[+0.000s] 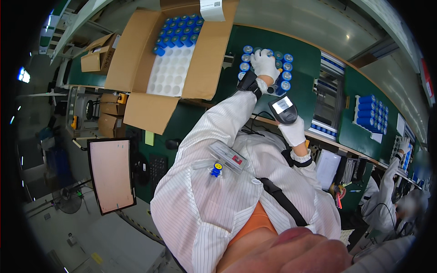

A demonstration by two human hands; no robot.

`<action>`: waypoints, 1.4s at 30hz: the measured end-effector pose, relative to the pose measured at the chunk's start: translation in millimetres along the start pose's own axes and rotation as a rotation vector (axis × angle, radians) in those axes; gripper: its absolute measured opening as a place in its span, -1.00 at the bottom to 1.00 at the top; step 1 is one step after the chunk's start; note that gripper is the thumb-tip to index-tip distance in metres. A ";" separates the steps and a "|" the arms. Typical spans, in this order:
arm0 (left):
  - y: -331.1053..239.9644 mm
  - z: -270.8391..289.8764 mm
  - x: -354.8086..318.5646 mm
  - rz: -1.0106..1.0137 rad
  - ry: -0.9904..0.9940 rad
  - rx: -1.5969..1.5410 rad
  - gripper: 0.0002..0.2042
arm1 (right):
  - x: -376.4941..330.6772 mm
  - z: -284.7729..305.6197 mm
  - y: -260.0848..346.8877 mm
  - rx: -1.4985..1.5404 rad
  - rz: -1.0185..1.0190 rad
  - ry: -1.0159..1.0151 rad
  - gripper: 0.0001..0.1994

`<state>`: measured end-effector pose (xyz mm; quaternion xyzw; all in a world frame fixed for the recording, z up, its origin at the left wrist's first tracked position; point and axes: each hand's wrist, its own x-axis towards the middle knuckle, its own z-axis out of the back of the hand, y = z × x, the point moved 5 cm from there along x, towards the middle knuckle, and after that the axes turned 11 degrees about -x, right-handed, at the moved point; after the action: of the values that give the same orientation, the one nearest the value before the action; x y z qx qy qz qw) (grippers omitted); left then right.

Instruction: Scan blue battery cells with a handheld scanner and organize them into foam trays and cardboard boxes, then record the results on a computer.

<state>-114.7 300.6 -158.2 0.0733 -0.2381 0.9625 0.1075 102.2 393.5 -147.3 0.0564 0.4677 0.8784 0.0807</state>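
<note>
A group of blue cylindrical battery cells stands upright on the green table in front of me. My left hand, in a white glove, reaches down into the group from above. Its fingers are bent around the top of a cell, though the hand covers most of that cell. Closer to my body, my right hand, also gloved in white, is closed around a dark handheld barcode scanner with a white label on its top. The scanner's head is just short of the group's near edge.
An open cardboard box at the left holds more blue cells in a white tray. Further left are a monitor and keyboard. A conveyor track runs on the right, with another block of cells beyond. A co-worker works far right.
</note>
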 end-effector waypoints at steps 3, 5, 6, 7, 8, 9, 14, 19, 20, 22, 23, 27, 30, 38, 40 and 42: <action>-9.7 36.7 -21.3 -0.129 -0.064 -0.191 -0.59 | -0.2 -4.0 -9.6 0.025 -0.009 0.032 -0.76; -29.1 97.7 -52.8 -0.214 0.031 -0.479 -0.66 | 2.6 -0.6 -14.8 0.059 -0.079 -0.056 -0.74; -38.1 137.9 -67.8 -0.218 0.098 -0.455 -0.70 | 3.0 -0.6 -22.0 0.091 -0.121 -0.075 -0.73; -33.0 175.6 -80.0 -0.361 0.014 -0.449 -0.72 | 4.8 -2.6 -25.1 0.108 -0.143 -0.071 -0.73; -28.6 216.9 -85.0 -0.357 -0.060 -0.441 -0.72 | 7.4 -2.2 -20.3 0.112 -0.158 -0.071 -0.73; -12.1 244.0 -80.8 -0.371 -0.190 -0.421 -0.72 | 9.8 -2.3 -17.6 0.111 -0.179 -0.073 -0.73; 155.5 296.8 24.3 0.037 -0.389 -0.107 -0.66 | 21.7 -17.3 -7.3 0.107 -0.185 -0.072 -0.73; 401.4 238.1 69.3 0.542 -0.090 0.116 -0.35 | 18.4 -32.1 20.1 0.066 -0.070 -0.039 -0.76; 420.2 221.2 70.1 0.599 -0.058 0.117 -0.35 | 16.9 -33.6 19.9 0.026 -0.063 -0.031 -0.77; 449.2 200.4 69.9 0.615 -0.049 0.052 -0.33 | 15.1 -36.2 21.4 -0.021 -0.050 -0.030 -0.80; 466.8 193.8 64.8 0.578 -0.073 -0.011 -0.32 | 14.8 -37.1 23.4 -0.023 -0.046 -0.031 -0.80; 457.7 170.6 87.4 0.622 -0.159 -0.108 -0.34 | 10.0 -37.7 24.7 -0.042 -0.121 -0.049 -0.80; 481.8 174.4 84.8 0.663 -0.229 -0.137 -0.33 | 9.1 -40.6 33.7 -0.033 -0.119 -0.056 -0.79; 494.3 170.1 89.1 0.625 -0.429 -0.116 -0.39 | 7.9 -53.7 34.7 -0.152 -0.093 -0.077 -0.77; 461.3 177.6 103.8 0.554 -0.477 -0.170 -0.47 | 7.7 -52.5 29.8 -0.139 -0.097 -0.116 -0.76; 452.4 201.2 97.8 0.545 -0.611 -0.175 -0.49 | 9.8 -50.7 46.9 -0.118 -0.070 -0.123 -0.76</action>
<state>-300.5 -168.7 -163.5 0.2804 -0.3506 0.8658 -0.2212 79.5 328.5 -136.4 0.0891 0.4111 0.8958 0.1433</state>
